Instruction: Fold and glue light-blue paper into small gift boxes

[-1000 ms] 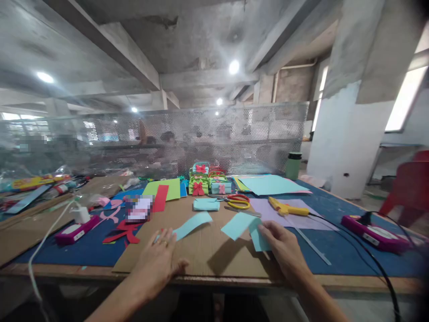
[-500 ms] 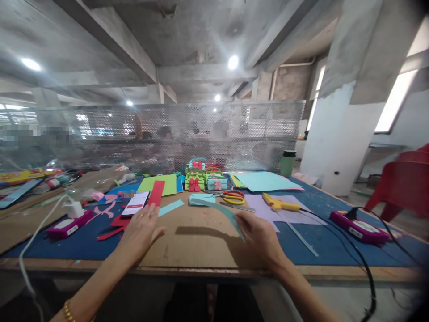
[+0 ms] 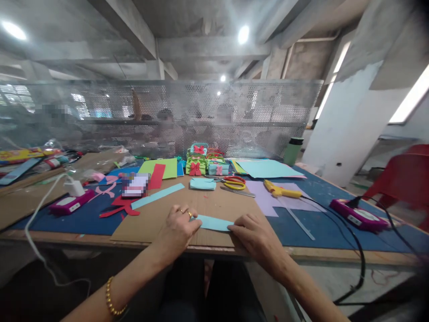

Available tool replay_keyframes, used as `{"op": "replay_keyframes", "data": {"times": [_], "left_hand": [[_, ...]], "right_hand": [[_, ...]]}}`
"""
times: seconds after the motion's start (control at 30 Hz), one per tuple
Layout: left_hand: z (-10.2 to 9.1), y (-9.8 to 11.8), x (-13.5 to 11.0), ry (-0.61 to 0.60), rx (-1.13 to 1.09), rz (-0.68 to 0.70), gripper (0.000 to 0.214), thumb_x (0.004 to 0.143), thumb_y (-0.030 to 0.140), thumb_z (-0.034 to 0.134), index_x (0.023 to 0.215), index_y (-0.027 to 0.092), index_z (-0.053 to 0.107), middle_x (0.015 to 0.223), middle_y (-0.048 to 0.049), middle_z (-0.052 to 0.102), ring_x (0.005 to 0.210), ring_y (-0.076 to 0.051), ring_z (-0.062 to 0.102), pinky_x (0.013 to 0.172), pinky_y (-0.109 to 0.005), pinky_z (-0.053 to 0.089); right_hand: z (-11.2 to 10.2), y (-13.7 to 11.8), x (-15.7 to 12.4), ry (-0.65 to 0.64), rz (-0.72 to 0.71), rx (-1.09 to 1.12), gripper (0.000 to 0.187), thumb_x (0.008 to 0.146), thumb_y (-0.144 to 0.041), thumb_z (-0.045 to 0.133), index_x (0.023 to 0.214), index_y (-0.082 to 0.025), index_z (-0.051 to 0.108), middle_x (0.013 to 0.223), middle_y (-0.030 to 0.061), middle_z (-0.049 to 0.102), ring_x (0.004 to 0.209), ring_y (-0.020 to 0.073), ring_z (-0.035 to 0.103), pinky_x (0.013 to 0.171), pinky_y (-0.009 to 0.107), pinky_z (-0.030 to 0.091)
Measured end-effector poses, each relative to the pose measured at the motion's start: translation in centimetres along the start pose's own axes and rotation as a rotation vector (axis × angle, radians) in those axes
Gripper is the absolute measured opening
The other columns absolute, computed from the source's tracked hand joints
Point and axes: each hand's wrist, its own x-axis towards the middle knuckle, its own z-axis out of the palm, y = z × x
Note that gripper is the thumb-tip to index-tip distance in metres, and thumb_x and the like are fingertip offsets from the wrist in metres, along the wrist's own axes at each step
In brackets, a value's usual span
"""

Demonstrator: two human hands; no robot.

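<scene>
A light blue paper strip [image 3: 216, 223] lies low over the cardboard sheet [image 3: 161, 223] near the table's front edge. My left hand [image 3: 181, 223] is closed on its left end, and my right hand [image 3: 251, 230] pinches its right end. Beyond the strip sits a folded light blue paper piece [image 3: 203, 184]. A second light blue strip [image 3: 159, 196] rests flat to the left, past my left hand. Scissors with red and yellow handles [image 3: 234, 182] lie behind, to the right of the folded piece.
Small paper bags with bows [image 3: 196, 167] stand at the back centre. A yellow glue gun [image 3: 281, 191] lies right on purple paper, its black cord trailing forward. Purple power strips [image 3: 358, 221] sit at both sides. A phone [image 3: 135, 185] and red paper [image 3: 157, 176] lie left.
My left hand has come from the phone and red paper to the strip's left end. My right hand has brought the strip down and nearer; it was curved in the air before.
</scene>
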Motion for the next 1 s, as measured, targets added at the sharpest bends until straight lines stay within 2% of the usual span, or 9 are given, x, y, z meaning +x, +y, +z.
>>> {"op": "replay_keyframes", "data": {"times": [0.1,0.2,0.33,0.47,0.67,0.77,0.83,0.9,1.0], "left_hand": [[-0.6,0.4,0.3,-0.031,-0.076,0.018,0.014,0.095,0.018,0.06,0.104,0.021,0.07,0.105,-0.0073,0.071,0.094,-0.023,0.06,0.087,-0.043,0.035],[-0.7,1.5,1.3,-0.096,-0.129,0.008,0.021,0.094,0.03,0.065,0.113,0.022,0.068,0.118,-0.0089,0.068,0.104,-0.026,0.059,0.094,-0.045,0.033],[0.7,2.4,3.1,-0.157,-0.159,-0.002,0.013,0.097,0.023,0.059,0.102,0.023,0.071,0.103,-0.006,0.07,0.099,-0.023,0.059,0.089,-0.041,0.034],[1.2,1.3,3.5,-0.173,-0.17,-0.041,0.022,0.097,0.012,0.051,0.094,0.018,0.072,0.097,-0.008,0.069,0.094,-0.024,0.059,0.084,-0.041,0.035],[0.0,-1.3,2.4,-0.21,-0.35,-0.199,0.018,0.097,0.021,0.056,0.09,0.023,0.072,0.092,-0.0013,0.068,0.093,-0.02,0.059,0.08,-0.034,0.038],[-0.1,-1.8,2.2,-0.242,-0.455,-0.257,0.013,0.094,0.024,0.06,0.088,0.024,0.071,0.09,-0.0006,0.065,0.093,-0.02,0.058,0.083,-0.035,0.038],[0.0,-1.8,2.3,-0.26,-0.44,-0.252,0.007,0.09,0.03,0.067,0.092,0.024,0.071,0.094,-0.0013,0.064,0.093,-0.021,0.057,0.083,-0.036,0.038],[0.1,-1.6,2.5,-0.269,-0.404,-0.238,0.013,0.087,0.033,0.072,0.097,0.024,0.072,0.099,-0.0027,0.062,0.094,-0.022,0.056,0.083,-0.036,0.037],[-0.1,-1.3,2.9,-0.241,-0.33,-0.193,0.009,0.092,0.026,0.065,0.096,0.024,0.073,0.1,-0.004,0.063,0.095,-0.022,0.056,0.083,-0.037,0.035]], "right_hand": [[-0.2,0.1,0.0,0.017,-0.006,0.033,0.025,0.103,-0.016,0.044,0.108,-0.017,0.069,0.092,0.0091,0.065,0.082,0.0216,0.05,0.072,0.035,0.036],[0.1,-0.3,0.4,0.001,0.003,0.024,0.025,0.104,-0.02,0.046,0.103,-0.016,0.07,0.089,0.0093,0.065,0.08,0.0218,0.05,0.072,0.035,0.037],[0.5,-0.4,0.3,0.034,0.06,0.031,0.022,0.101,-0.017,0.051,0.091,-0.017,0.07,0.082,0.007,0.065,0.077,0.0207,0.05,0.07,0.034,0.036],[0.6,-0.1,-0.4,0.09,0.158,0.051,0.023,0.101,-0.018,0.053,0.081,-0.017,0.066,0.083,0.0055,0.064,0.08,0.0191,0.053,0.072,0.031,0.038],[-0.1,-0.3,-0.5,0.088,0.319,0.099,0.031,0.099,-0.024,0.056,0.069,-0.019,0.061,0.075,0.0022,0.059,0.075,0.0177,0.053,0.07,0.032,0.036],[-0.3,-0.3,-0.4,0.046,0.392,0.14,0.027,0.098,-0.026,0.055,0.074,-0.02,0.065,0.077,0.0024,0.062,0.077,0.0185,0.055,0.073,0.033,0.036],[-0.3,-0.2,-0.3,0.028,0.414,0.161,0.023,0.098,-0.027,0.055,0.079,-0.02,0.066,0.079,0.0026,0.064,0.079,0.0188,0.057,0.074,0.033,0.037],[-0.4,0.0,-0.3,0.006,0.426,0.173,0.022,0.097,-0.028,0.054,0.08,-0.02,0.066,0.08,0.0027,0.065,0.079,0.0191,0.057,0.075,0.033,0.038],[-0.5,0.0,-0.2,-0.026,0.461,0.183,0.026,0.098,-0.03,0.051,0.077,-0.02,0.063,0.08,0.0032,0.064,0.079,0.0196,0.057,0.074,0.033,0.037]]}}
